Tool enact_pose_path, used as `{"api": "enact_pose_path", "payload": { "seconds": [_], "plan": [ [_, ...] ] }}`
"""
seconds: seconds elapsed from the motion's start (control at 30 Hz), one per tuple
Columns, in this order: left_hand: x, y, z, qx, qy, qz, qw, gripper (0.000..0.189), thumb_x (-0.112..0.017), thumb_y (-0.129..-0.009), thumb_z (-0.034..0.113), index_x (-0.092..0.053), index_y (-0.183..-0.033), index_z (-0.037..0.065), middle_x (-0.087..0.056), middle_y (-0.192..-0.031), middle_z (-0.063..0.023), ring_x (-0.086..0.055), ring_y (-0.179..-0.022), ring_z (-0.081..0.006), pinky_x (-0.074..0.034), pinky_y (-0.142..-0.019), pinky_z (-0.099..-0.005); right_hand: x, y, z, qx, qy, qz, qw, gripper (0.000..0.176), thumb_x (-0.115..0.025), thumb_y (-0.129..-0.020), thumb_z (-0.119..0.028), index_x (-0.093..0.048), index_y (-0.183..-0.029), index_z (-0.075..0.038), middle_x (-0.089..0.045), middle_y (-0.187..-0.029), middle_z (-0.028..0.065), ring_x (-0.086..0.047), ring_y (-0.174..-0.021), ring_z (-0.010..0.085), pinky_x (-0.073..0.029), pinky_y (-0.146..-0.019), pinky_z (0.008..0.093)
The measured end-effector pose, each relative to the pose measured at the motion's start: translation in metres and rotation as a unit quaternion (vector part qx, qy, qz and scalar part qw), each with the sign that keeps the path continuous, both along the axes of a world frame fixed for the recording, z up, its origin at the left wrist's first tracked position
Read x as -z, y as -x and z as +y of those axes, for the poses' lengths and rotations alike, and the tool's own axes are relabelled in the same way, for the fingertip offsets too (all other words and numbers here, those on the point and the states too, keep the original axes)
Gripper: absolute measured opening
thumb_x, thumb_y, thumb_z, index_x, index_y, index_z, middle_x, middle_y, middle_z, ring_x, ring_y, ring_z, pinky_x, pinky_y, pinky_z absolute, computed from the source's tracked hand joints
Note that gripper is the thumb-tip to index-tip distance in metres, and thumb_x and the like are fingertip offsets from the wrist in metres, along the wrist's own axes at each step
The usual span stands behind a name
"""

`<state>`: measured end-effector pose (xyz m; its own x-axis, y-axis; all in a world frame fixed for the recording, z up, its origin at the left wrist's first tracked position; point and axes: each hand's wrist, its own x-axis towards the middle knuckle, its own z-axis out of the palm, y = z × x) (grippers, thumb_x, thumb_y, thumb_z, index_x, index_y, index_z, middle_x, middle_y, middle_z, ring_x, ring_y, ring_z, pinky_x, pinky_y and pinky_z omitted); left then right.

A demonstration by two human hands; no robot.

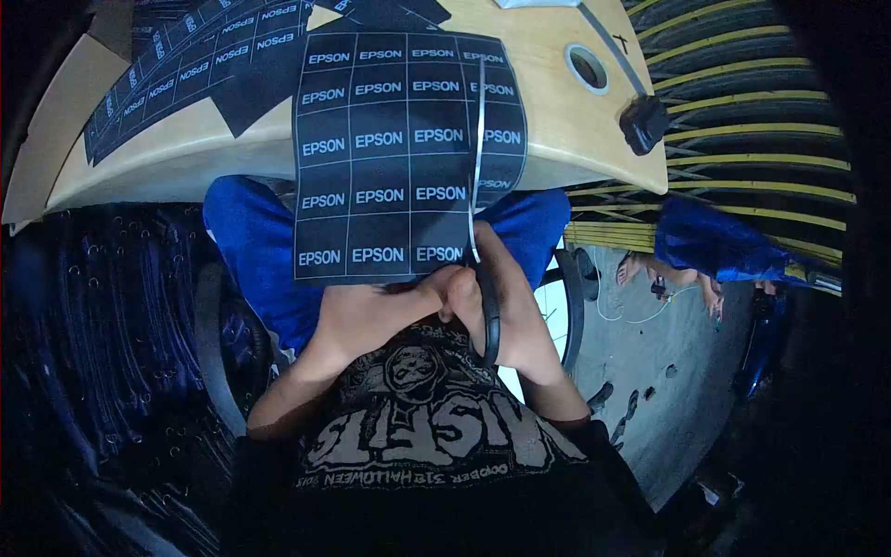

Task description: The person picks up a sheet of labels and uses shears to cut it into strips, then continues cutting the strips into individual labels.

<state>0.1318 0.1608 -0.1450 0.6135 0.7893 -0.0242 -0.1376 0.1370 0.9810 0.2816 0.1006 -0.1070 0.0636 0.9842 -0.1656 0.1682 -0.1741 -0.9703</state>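
A black sheet [380,167] printed with a grid of white EPSON labels lies over the table edge and hangs toward my lap. My left hand [418,295] is closed on its lower edge, close beside the other hand. Long scissors [492,320] with a black handle are in my right hand [478,292], fingers wrapped at the handle. Their blades point away from me and run up the sheet along its right-hand column of labels. Both hands meet near my shirt, so some fingers are hidden.
On the pale wooden table [223,158] lie more black EPSON sheets [204,70] at the left. A round hole [587,70] and a black object [643,124] are at its right. Yellow-edged slats [742,102] stand beyond; another person's feet [668,278] show right. Dark straps [102,325] hang left.
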Motion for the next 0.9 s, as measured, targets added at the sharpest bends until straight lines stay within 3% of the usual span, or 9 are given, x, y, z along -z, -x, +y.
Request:
{"api": "enact_pose_path", "payload": {
  "seconds": [0.1, 0.13, 0.27, 0.33, 0.43, 0.57, 0.67, 0.73, 0.9],
  "plan": [
    [-0.003, -0.005, -0.003, -0.048, 0.044, -0.009, 0.998, 0.024, -0.071, -0.075, 0.01, -0.064, -0.095, -0.001, -0.065, -0.087, -0.006, -0.061, -0.079, -0.0122, -0.049, -0.067, -0.0259, -0.007, 0.001, 0.002, 0.008, 0.053, 0.066, 0.996, 0.052, -0.059, -0.088, -0.037, -0.044, -0.117, 0.003, -0.057, -0.089, 0.0122, -0.055, -0.079, 0.0126, -0.045, -0.068, 0.0264],
    [0.0, -0.004, -0.002, -0.069, -0.039, 0.007, 0.997, 0.026, -0.072, -0.073, 0.01, -0.064, -0.095, 0.0, -0.065, -0.086, -0.0061, -0.061, -0.079, -0.0128, -0.048, -0.068, -0.026, -0.008, 0.002, 0.002, 0.008, 0.053, 0.066, 0.996, 0.052, -0.059, -0.088, -0.037, -0.044, -0.117, 0.003, -0.057, -0.089, 0.0122, -0.055, -0.079, 0.0126, -0.045, -0.068, 0.0264],
    [-0.003, 0.0, -0.001, -0.045, 0.036, 0.006, 0.998, 0.026, -0.071, -0.074, 0.009, -0.064, -0.096, -0.001, -0.065, -0.086, -0.0061, -0.061, -0.08, -0.0137, -0.048, -0.068, -0.0261, -0.01, 0.002, 0.003, 0.005, 0.068, 0.061, 0.996, 0.053, -0.059, -0.088, -0.036, -0.044, -0.118, 0.004, -0.058, -0.091, 0.0126, -0.056, -0.079, 0.0121, -0.045, -0.067, 0.0247],
    [-0.001, 0.004, 0.001, 0.005, -0.001, 0.005, 1.0, 0.039, -0.07, -0.074, 0.0, -0.056, -0.111, 0.0, -0.06, -0.105, -0.0066, -0.058, -0.095, -0.0163, -0.047, -0.083, -0.0309, -0.007, 0.0, 0.002, 0.001, 0.085, 0.052, 0.995, 0.053, -0.06, -0.088, -0.036, -0.044, -0.116, 0.005, -0.058, -0.09, 0.0123, -0.057, -0.078, 0.0122, -0.045, -0.067, 0.0249],
    [-0.006, 0.004, 0.003, 0.001, -0.085, 0.018, 0.996, 0.038, -0.07, -0.074, 0.001, -0.057, -0.11, 0.0, -0.06, -0.105, -0.0068, -0.058, -0.094, -0.0161, -0.047, -0.083, -0.0306, 0.003, 0.002, 0.002, 0.015, 0.015, 0.034, 0.999, 0.051, -0.06, -0.088, -0.035, -0.044, -0.116, 0.005, -0.059, -0.085, 0.0114, -0.057, -0.075, 0.0116, -0.045, -0.065, 0.0241],
    [-0.004, 0.002, 0.002, -0.011, -0.022, -0.033, 0.999, 0.038, -0.07, -0.073, 0.001, -0.057, -0.109, 0.0, -0.06, -0.104, -0.0068, -0.058, -0.094, -0.0161, -0.048, -0.082, -0.0305, -0.007, 0.002, 0.005, 0.007, 0.055, 0.049, 0.997, 0.049, -0.06, -0.088, -0.034, -0.045, -0.114, 0.005, -0.059, -0.083, 0.0109, -0.058, -0.072, 0.0107, -0.045, -0.064, 0.0224],
    [-0.001, 0.002, 0.003, -0.02, -0.117, 0.03, 0.992, 0.038, -0.07, -0.073, 0.001, -0.058, -0.109, 0.001, -0.061, -0.104, -0.0069, -0.058, -0.095, -0.0165, -0.048, -0.081, -0.0305, -0.008, -0.003, 0.005, -0.022, 0.107, 0.033, 0.993, 0.05, -0.061, -0.088, -0.035, -0.045, -0.114, 0.006, -0.059, -0.083, 0.0118, -0.058, -0.073, 0.0121, -0.045, -0.064, 0.0239],
    [-0.001, -0.001, 0.002, -0.052, -0.071, 0.007, 0.996, 0.028, -0.071, -0.074, 0.011, -0.061, -0.099, 0.002, -0.063, -0.085, -0.0059, -0.062, -0.078, -0.0153, -0.05, -0.069, -0.0288, -0.006, -0.001, 0.006, -0.015, 0.092, 0.034, 0.995, 0.052, -0.061, -0.087, -0.036, -0.045, -0.114, 0.006, -0.059, -0.083, 0.0117, -0.058, -0.073, 0.0129, -0.045, -0.065, 0.0245],
    [-0.013, -0.002, 0.005, -0.051, -0.139, 0.043, 0.988, 0.027, -0.07, -0.073, 0.008, -0.061, -0.097, 0.002, -0.064, -0.082, -0.0054, -0.062, -0.076, -0.015, -0.05, -0.067, -0.0288, -0.001, 0.001, 0.005, 0.005, 0.079, 0.024, 0.997, 0.055, -0.062, -0.086, -0.04, -0.045, -0.113, 0.006, -0.058, -0.082, 0.0107, -0.058, -0.074, 0.0147, -0.045, -0.067, 0.0258]
  ]
}}
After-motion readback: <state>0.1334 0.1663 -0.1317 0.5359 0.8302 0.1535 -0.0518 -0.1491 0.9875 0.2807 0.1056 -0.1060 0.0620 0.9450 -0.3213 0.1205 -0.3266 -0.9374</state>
